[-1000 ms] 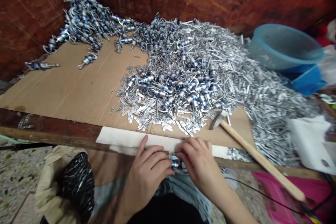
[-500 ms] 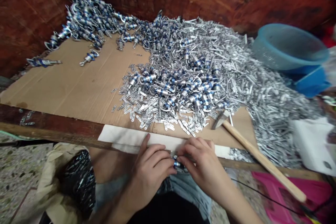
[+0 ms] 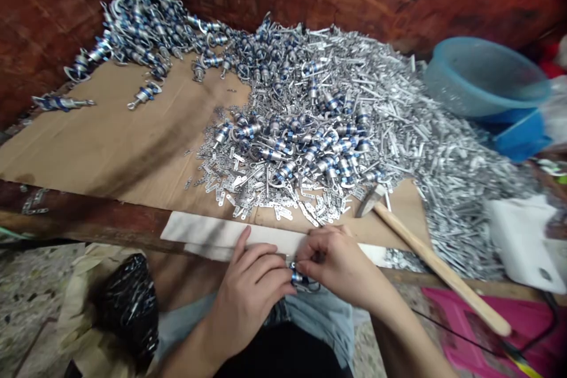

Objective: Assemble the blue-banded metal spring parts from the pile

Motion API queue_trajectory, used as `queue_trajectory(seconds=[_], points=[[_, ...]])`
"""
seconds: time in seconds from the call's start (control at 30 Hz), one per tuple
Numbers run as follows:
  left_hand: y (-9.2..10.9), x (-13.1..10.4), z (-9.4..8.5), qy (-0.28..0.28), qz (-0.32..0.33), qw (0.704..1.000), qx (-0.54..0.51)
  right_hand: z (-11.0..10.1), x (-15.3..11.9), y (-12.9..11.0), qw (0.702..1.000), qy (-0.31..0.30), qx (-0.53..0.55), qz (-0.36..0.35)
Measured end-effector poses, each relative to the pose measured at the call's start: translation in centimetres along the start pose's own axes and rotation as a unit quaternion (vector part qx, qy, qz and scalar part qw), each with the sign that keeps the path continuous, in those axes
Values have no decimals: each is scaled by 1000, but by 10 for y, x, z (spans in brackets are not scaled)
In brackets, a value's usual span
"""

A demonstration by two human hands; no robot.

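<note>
At the table's front edge, my left hand (image 3: 254, 286) is closed around a small blue and silver metal fitting (image 3: 297, 276), which sticks out past its fingertips. My right hand (image 3: 330, 260) is pinched at the fitting's upper right side; anything between its fingertips is too small to make out. Both hands rest by a white strip (image 3: 204, 230). Beyond them lies a heap of similar blue and silver fittings (image 3: 325, 159), with small flat perforated metal plates (image 3: 283, 211) scattered before it.
A hammer (image 3: 434, 260) lies at the right across the table edge. Brown cardboard (image 3: 124, 136) covers the left. Loose metal pins (image 3: 443, 171), a blue translucent bowl (image 3: 487, 80) and a white object (image 3: 522, 242) are at the right. A black bag (image 3: 133, 301) is below left.
My right hand has lifted and turned slightly, its fingers more curled above the fitting. My left hand keeps its hold. The view has shifted a little.
</note>
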State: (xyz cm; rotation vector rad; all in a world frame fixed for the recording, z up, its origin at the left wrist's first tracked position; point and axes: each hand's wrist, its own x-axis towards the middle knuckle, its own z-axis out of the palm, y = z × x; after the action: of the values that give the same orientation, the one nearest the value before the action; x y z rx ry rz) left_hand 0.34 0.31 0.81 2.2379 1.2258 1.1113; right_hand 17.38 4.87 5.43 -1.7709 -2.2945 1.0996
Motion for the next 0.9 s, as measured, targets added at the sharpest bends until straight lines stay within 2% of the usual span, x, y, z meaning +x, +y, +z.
queue_trajectory(seconds=[0.17,0.23,0.3,0.33,0.4,0.47,0.53,0.63,0.7,0.73,0.83,0.9], points=[[0,-1,1,-5,-13,1000,-17,-7,-3,6,997,-1,81,-20],[0,-1,1,-7,-11,1000,-15,-14,-8,20,988,47,145,-7],[0,0,0,-8,-4,1000,-7,-21,-15,45,975,154,155,31],[0,1,-1,-10,1,1000,0,-24,-18,61,966,221,121,58],[0,1,-2,-19,10,1000,18,-26,-24,95,934,339,-30,105],[0,2,-2,-33,14,999,35,-25,-28,124,903,372,-159,141],[0,2,-2,-45,17,998,46,-22,-29,140,899,358,-208,141],[0,0,1,-44,7,998,44,-15,-32,133,897,376,-207,105],[1,-2,2,-39,-5,999,32,-10,-40,112,888,407,-195,91],[1,-2,2,-38,-7,999,28,-7,-46,99,894,402,-181,80],[0,-3,1,-43,-2,999,31,3,-70,63,940,319,-122,-10],[-1,-4,0,-52,4,998,40,11,-84,45,950,282,-102,-82]])
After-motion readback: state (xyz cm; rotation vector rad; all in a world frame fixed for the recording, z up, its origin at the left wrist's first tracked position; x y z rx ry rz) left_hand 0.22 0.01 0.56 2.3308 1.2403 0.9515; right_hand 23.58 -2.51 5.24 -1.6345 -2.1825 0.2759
